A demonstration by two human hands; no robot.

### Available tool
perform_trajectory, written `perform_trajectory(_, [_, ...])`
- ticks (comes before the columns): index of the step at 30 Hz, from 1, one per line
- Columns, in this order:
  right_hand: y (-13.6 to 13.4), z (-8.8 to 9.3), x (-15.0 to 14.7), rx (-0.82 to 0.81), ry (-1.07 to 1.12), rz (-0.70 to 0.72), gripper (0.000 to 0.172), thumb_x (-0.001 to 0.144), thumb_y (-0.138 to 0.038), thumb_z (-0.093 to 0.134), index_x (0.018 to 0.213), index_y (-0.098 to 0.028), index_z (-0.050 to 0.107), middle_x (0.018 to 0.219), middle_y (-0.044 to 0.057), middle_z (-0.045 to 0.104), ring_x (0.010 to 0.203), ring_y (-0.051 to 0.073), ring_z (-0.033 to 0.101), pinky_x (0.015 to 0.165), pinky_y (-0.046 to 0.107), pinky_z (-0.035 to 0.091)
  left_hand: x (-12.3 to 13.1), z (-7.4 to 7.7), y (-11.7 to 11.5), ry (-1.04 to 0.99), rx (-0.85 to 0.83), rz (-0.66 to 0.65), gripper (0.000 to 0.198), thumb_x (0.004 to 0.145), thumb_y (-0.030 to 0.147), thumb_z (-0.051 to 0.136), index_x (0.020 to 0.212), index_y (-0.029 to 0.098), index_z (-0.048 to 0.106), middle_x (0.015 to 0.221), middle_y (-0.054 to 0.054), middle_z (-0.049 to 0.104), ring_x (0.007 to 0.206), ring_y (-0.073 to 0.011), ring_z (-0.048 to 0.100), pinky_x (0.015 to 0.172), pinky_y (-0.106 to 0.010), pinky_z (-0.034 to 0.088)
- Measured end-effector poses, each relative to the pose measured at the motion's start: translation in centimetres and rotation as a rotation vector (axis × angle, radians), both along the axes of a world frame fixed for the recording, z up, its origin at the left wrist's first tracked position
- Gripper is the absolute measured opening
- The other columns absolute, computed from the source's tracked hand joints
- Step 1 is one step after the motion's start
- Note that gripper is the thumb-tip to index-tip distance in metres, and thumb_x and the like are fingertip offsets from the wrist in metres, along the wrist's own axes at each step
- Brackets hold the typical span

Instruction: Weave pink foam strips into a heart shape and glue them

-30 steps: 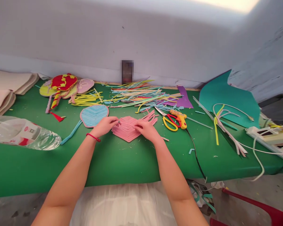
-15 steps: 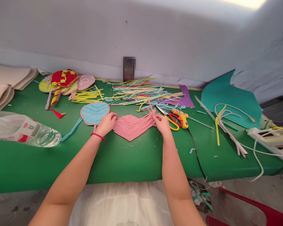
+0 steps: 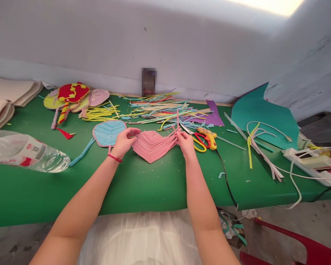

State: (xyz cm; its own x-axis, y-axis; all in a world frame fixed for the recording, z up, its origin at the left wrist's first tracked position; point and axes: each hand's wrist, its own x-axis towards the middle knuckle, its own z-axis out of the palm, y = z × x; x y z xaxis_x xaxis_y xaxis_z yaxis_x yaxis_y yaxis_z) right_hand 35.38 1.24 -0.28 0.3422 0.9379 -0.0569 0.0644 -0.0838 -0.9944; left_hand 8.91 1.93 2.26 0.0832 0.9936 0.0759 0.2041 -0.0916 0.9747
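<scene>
A pink piece made of strips (image 3: 151, 147), pointed at the bottom, lies in front of me on the green table (image 3: 149, 191). My left hand (image 3: 124, 140) has its fingers bent at the piece's left edge, thumb and fingertips near together. At its right end, my right hand (image 3: 184, 141) pinches a pink strip (image 3: 178, 119) that stands up above the fingers, among loose strip ends. A round blue strip panel with a pink border (image 3: 109, 132) lies just behind my left hand.
Scissors (image 3: 200, 141) and a yellow glue gun (image 3: 209, 137) lie right of my right hand. Coloured strips (image 3: 160, 110) are heaped behind. A plastic bottle (image 3: 27, 151) lies left; a power strip (image 3: 309, 165) sits far right.
My right hand has moved slightly left, and the pink strip at its fingers now points more upright. The fingers of my left hand have shifted at the left edge. The view has moved slightly.
</scene>
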Motion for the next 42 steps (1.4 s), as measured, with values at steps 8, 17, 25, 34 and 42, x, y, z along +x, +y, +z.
perform_trajectory(8, [-0.2, 1.5, -0.4, 0.179, 0.093, -0.127, 0.038, 0.075, -0.053, 0.060, 0.088, -0.017, 0.063, 0.109, 0.010, 0.068, 0.099, 0.021, 0.064, 0.068, 0.028, 0.056, 0.8, 1.2, -0.7, -0.161, 0.145, -0.022, 0.026, 0.070, 0.026, 0.064, 0.094, 0.016, 0.063, 0.102, -0.008, 0.069, 0.099, -0.0212, 0.064, 0.096, -0.040, 0.049])
perform_trajectory(17, [0.0, 1.2, 0.1, 0.215, -0.108, -0.168, 0.043, 0.078, -0.053, 0.053, 0.091, -0.015, 0.067, 0.101, 0.010, 0.070, 0.096, 0.022, 0.064, 0.078, 0.032, 0.052, 0.5, -1.4, 0.7, 0.007, 0.138, 0.089, 0.027, 0.071, 0.023, 0.057, 0.095, 0.014, 0.063, 0.106, -0.010, 0.068, 0.101, -0.0210, 0.064, 0.095, -0.038, 0.050])
perform_trajectory(25, [-1.3, 3.4, -2.4, 0.236, -0.500, 0.095, 0.038, 0.091, -0.048, 0.042, 0.085, -0.020, 0.066, 0.077, 0.004, 0.069, 0.067, 0.016, 0.061, 0.066, 0.026, 0.046, -0.5, -1.4, 0.8, 0.198, 0.163, 0.182, 0.032, 0.081, 0.020, 0.044, 0.107, 0.016, 0.060, 0.119, -0.011, 0.061, 0.115, -0.0224, 0.057, 0.103, -0.041, 0.043])
perform_trajectory(34, [-5.2, 1.8, -4.0, 0.195, -1.155, 0.768, 0.029, 0.095, -0.031, 0.042, 0.075, -0.022, 0.062, 0.070, 0.002, 0.068, 0.061, 0.014, 0.059, 0.056, 0.024, 0.032, 1.0, 0.9, -5.8, 0.674, 0.585, -0.146, 0.039, 0.094, 0.020, 0.038, 0.132, 0.018, 0.046, 0.137, -0.013, 0.054, 0.131, -0.0234, 0.047, 0.109, -0.045, 0.039])
perform_trajectory(42, [-6.3, 0.9, -4.4, 0.296, -1.186, 0.797, 0.020, 0.089, -0.019, 0.046, 0.081, -0.019, 0.064, 0.075, 0.007, 0.070, 0.068, 0.018, 0.064, 0.057, 0.026, 0.038, 3.0, -1.1, -9.1, 0.814, 0.704, -0.458, 0.057, 0.094, 0.029, 0.045, 0.145, 0.012, 0.027, 0.143, -0.019, 0.046, 0.136, -0.0284, 0.038, 0.109, -0.047, 0.041])
